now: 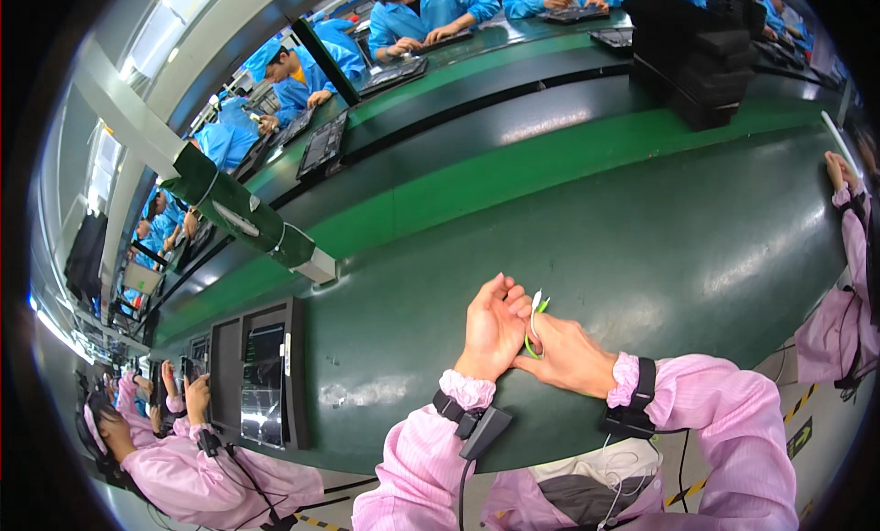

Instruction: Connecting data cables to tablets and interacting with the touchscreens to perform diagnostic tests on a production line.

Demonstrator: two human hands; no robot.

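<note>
Over the dark green bench (pixel 678 265), you are holding a thin white-and-green cord (pixel 535 311) between your hands. Your left hand (pixel 490 334) is facing palm up, fingers curling together beside it; your right hand (pixel 576 355) is hiding its fingertips, so I'm not managing to tell which fingers are clamping the cord. You're probably handling it best when you're pinching lightly, bending gently and avoiding kinks.
</note>
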